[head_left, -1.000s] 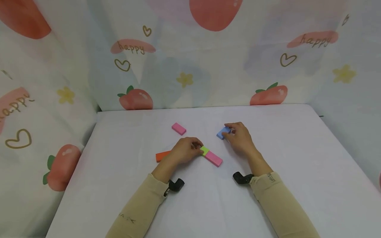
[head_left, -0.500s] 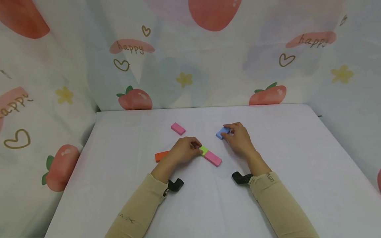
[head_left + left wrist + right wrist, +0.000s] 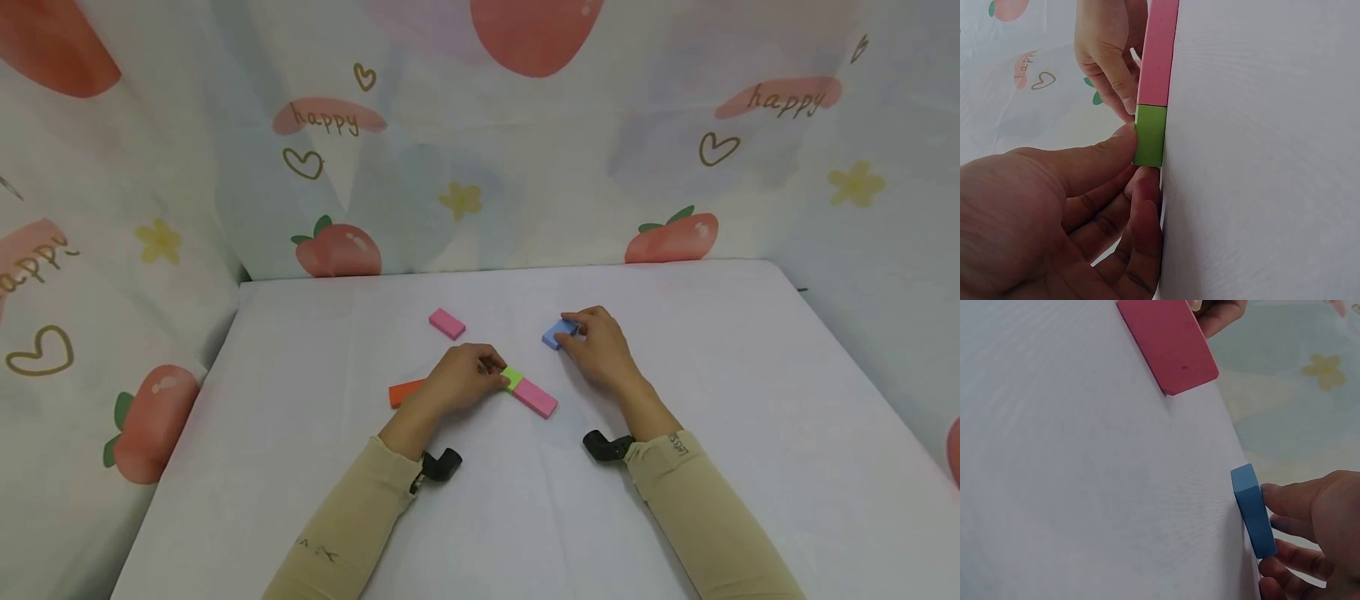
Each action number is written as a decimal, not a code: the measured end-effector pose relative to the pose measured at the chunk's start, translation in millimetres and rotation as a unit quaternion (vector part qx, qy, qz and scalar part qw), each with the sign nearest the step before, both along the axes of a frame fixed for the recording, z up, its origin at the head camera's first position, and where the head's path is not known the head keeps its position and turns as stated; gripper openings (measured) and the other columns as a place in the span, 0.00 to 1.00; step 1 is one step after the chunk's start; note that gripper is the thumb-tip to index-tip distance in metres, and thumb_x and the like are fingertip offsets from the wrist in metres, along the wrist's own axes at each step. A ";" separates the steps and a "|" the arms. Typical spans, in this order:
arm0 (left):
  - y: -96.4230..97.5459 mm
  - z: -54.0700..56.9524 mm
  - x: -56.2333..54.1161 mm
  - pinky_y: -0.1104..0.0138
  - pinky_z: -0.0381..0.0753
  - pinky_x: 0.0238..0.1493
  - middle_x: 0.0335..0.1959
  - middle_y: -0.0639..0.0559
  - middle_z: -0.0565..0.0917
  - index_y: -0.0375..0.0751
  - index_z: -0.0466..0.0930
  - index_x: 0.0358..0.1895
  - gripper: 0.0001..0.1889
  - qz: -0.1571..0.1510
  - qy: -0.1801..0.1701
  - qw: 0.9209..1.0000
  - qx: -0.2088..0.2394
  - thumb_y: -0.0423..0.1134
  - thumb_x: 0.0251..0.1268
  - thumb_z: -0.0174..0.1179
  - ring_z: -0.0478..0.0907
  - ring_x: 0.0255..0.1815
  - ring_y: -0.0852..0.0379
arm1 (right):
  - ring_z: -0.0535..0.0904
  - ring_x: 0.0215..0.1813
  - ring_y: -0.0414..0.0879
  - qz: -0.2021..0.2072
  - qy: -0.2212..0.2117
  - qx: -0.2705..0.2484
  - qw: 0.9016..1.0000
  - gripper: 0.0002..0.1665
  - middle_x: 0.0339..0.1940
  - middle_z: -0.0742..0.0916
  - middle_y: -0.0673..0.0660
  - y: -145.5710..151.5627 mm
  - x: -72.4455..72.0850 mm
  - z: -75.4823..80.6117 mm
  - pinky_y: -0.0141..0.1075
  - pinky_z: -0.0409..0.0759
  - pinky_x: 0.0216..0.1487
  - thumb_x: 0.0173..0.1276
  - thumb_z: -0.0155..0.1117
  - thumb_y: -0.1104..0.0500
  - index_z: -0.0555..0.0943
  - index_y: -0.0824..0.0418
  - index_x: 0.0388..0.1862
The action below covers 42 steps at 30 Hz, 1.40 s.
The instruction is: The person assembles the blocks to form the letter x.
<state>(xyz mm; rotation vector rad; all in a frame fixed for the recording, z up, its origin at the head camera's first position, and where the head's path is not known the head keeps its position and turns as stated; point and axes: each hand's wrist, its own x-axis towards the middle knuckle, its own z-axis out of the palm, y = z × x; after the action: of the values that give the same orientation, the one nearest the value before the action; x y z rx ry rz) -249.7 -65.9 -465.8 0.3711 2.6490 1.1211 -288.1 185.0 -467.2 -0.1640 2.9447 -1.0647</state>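
Note:
My left hand (image 3: 461, 377) pinches a small lime-green block (image 3: 1150, 136) at its end, thumb on top and fingertips at the end face. Against the green block's other end lies a pink rectangular block (image 3: 536, 398), the two forming one straight row on the white table. To the right and farther back, my right hand (image 3: 603, 350) holds a light blue block (image 3: 557, 335) between thumb and fingers. In the right wrist view the blue block (image 3: 1254, 511) stands low at the tabletop, with the thumb on one side and fingertips near its lower end.
An orange block (image 3: 406, 392) lies left of the row, partly hidden behind my left wrist. Another pink block (image 3: 447, 323) sits farther back on the white tabletop (image 3: 510, 517). Fabric printed with fruit and hearts (image 3: 420, 108) hangs behind and beside the table.

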 end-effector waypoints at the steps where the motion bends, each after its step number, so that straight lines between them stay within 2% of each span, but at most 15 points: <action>1: -0.2 -0.2 -0.2 0.64 0.78 0.46 0.37 0.56 0.83 0.50 0.86 0.47 0.08 0.000 0.001 1.000 0.000 0.44 0.68 0.70 0.78 0.41 0.57 | 0.74 0.64 0.62 0.000 0.000 0.000 1.000 0.29 0.64 0.76 0.68 -0.2 0.4 0.1 0.56 0.72 0.66 0.77 0.63 0.54 0.76 0.65 0.72; 16: -2.6 3.8 -0.4 0.64 0.77 0.46 0.37 0.56 0.84 0.49 0.87 0.47 0.09 -0.002 -0.001 1.000 -0.003 0.44 0.68 0.70 0.78 0.42 0.57 | 0.75 0.66 0.62 -0.003 -0.006 -0.002 1.000 0.29 0.65 0.76 0.66 -4.2 0.7 1.1 0.56 0.72 0.68 0.77 0.64 0.53 0.76 0.64 0.72; 42: -0.8 2.4 -1.8 0.64 0.77 0.48 0.37 0.57 0.83 0.50 0.86 0.47 0.09 -0.002 -0.002 1.000 -0.011 0.45 0.68 0.70 0.78 0.43 0.58 | 0.76 0.64 0.61 -0.001 -0.014 -0.001 1.000 0.28 0.64 0.76 0.66 -6.5 3.1 1.3 0.56 0.74 0.66 0.76 0.65 0.53 0.78 0.62 0.71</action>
<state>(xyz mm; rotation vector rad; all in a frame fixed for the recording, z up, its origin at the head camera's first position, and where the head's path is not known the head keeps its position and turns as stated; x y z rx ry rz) -251.5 -66.8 -463.4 0.3706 2.6532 1.0901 -285.0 178.4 -465.9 -0.1445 2.9196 -1.0625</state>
